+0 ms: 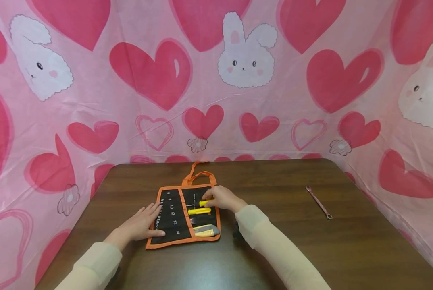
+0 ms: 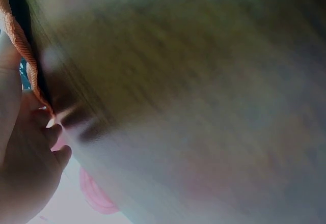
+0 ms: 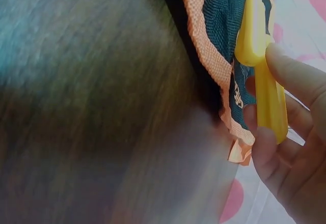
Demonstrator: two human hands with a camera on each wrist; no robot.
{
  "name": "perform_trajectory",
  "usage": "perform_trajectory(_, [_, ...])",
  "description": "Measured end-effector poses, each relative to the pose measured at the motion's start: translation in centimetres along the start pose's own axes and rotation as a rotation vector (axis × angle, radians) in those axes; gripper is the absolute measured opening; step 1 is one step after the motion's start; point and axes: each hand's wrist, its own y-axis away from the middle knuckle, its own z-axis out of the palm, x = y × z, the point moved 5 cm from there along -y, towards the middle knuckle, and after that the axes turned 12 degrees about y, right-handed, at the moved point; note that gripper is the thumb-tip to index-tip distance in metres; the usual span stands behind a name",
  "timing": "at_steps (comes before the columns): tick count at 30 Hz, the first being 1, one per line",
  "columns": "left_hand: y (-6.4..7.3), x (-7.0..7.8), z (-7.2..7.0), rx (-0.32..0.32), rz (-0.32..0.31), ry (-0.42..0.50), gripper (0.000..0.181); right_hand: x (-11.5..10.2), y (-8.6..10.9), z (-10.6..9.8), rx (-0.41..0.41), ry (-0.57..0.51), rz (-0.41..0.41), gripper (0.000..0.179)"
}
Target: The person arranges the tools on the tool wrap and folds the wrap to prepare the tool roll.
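Observation:
A black tool pouch (image 1: 174,219) with orange trim lies unfolded on the table, its left half printed with numbers. My left hand (image 1: 140,222) rests on the pouch's left edge, fingers extended and thumb over the black cloth. On the right half, my right hand (image 1: 223,198) grips the yellow handle of a screwdriver (image 3: 271,102), whose thin shaft points left toward the orange middle band. Just beside it sits a second yellow-handled tool (image 1: 199,211), overlapping it in the right wrist view. A yellow and grey utility knife (image 1: 206,230) lies tucked in the lowest slot.
An open-ended and ring combination wrench (image 1: 319,202) lies apart on the right side of the brown wooden table (image 1: 274,181). Orange straps (image 1: 202,174) extend from the pouch's far edge. A pink heart-and-rabbit cloth (image 1: 216,121) hangs behind and at both sides.

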Motion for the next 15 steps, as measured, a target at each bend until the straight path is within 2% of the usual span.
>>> perform_trajectory(15, [-0.07,-0.39,0.17,0.014,-0.016,0.013,0.100,-0.41,-0.43,0.41,0.005,-0.092,0.041,0.025])
